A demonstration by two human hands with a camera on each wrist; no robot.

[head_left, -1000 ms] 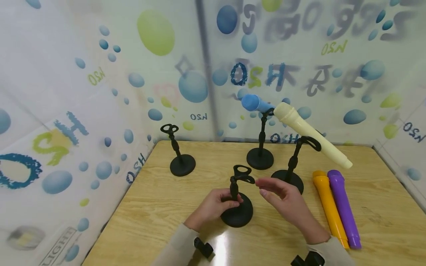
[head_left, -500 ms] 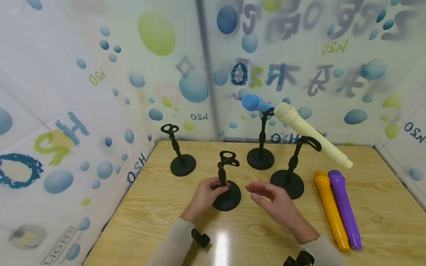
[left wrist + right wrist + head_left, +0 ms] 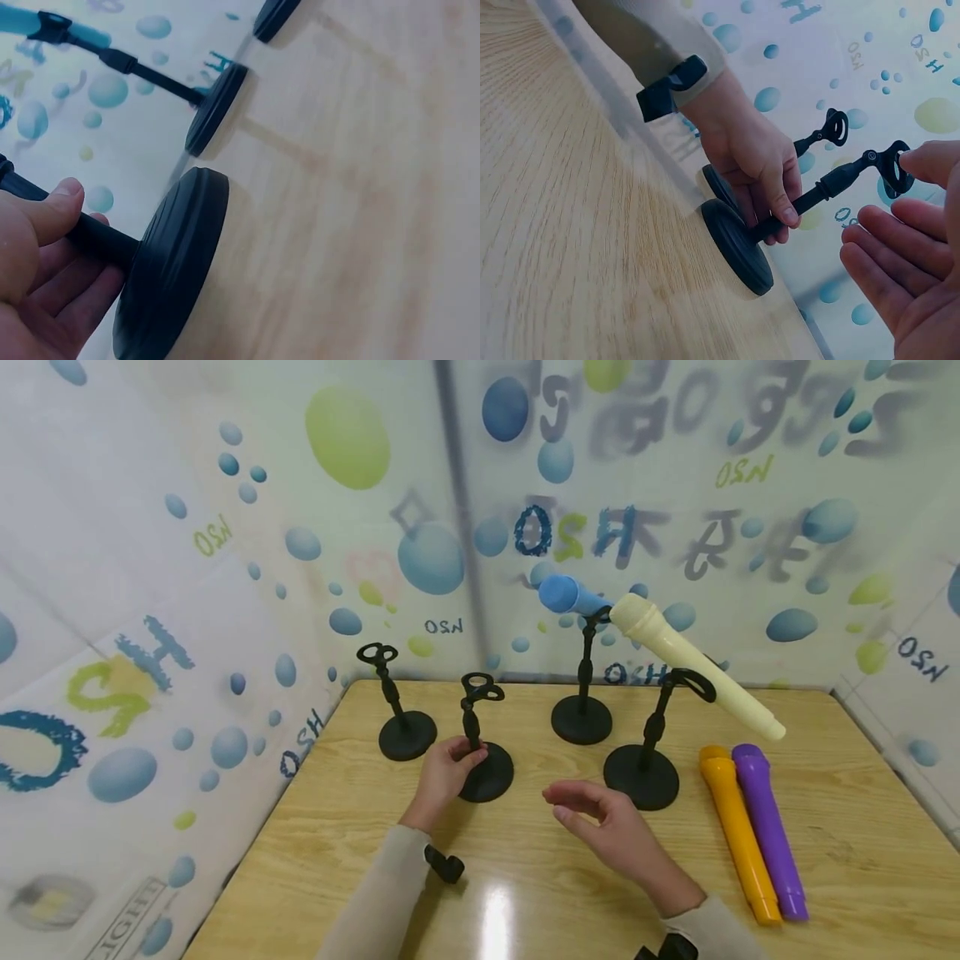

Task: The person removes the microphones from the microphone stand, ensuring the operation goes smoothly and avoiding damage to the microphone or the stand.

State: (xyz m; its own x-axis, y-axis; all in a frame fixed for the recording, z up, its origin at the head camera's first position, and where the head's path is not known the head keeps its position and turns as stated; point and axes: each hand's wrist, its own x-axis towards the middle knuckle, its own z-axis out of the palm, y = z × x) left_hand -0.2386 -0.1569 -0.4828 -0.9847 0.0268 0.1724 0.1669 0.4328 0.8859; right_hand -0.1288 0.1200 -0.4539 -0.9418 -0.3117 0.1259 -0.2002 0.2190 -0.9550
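Note:
My left hand (image 3: pixel 444 774) grips the lower pole of a black microphone stand (image 3: pixel 489 774), its round base low over the table. In the left wrist view, thumb and fingers wrap around that pole (image 3: pixel 105 241) just above the base. The stand's clip (image 3: pixel 480 687) at the top carries nothing. To the right, my right hand (image 3: pixel 607 827) hovers with relaxed, slightly bent fingers and holds nothing. In the right wrist view its fingers (image 3: pixel 889 247) appear beside the gripped stand. Another bare microphone stand (image 3: pixel 407 735) is just left of the left hand.
At the back, a stand (image 3: pixel 582 720) holds a blue microphone (image 3: pixel 573 596). Nearer, another stand (image 3: pixel 642 775) bears a cream microphone (image 3: pixel 693 660). Orange (image 3: pixel 738 835) and purple (image 3: pixel 770 831) microphones lie side by side on the right of the wooden table (image 3: pixel 862 810). A printed curtain encloses the table.
My left hand has carried the gripped microphone stand away from me and leftward, close to the other bare stand. The right hand has drifted slightly left and now lies apart from it.

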